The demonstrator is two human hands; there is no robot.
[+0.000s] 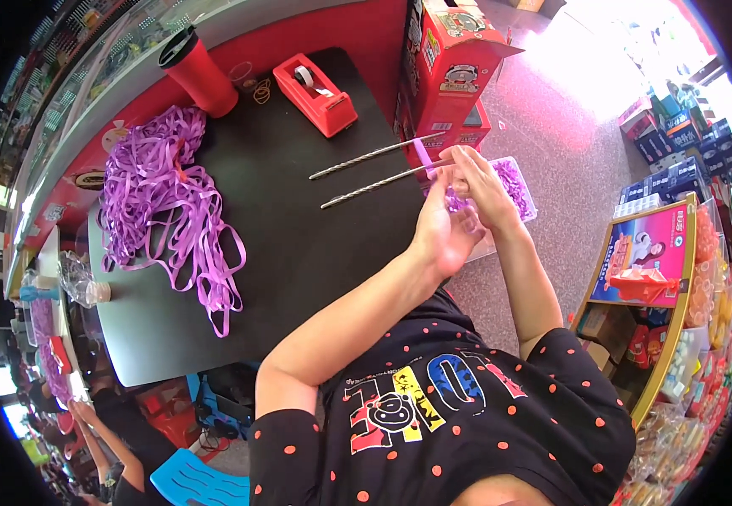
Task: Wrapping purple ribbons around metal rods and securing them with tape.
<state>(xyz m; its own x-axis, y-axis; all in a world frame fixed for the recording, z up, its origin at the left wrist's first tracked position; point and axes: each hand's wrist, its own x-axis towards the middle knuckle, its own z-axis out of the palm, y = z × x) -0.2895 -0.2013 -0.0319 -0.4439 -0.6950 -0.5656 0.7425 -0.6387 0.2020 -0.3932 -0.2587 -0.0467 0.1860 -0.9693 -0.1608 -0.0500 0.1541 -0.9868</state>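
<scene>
Two long, spiral-grooved metal rods (pixel 374 184) reach leftward over the black table's right side, side by side. A strip of purple ribbon (pixel 423 157) crosses them near their right ends. Just right of it, my left hand (pixel 445 229) has its thumb up against the ribbon, its other fingers loosely curled. Touching it, my right hand (pixel 480 185) pinches at the same spot with bent fingers, which partly hide the ribbon. Below and behind both hands stands a clear plastic box (pixel 531 196) of small purple ribbon pieces. A large heap of purple ribbon (pixel 159 194) spreads over the table's left side.
On the table (pixel 298 278), a red tumbler (pixel 206 76), rubber bands (pixel 261 91) and a red tape dispenser (pixel 315 94) line the far side. Red cartons (pixel 446 63) stand beyond the hands. At right is a goods shelf (pixel 678 320); lower left, a blue stool (pixel 197 479) and another person's hands (pixel 84 413).
</scene>
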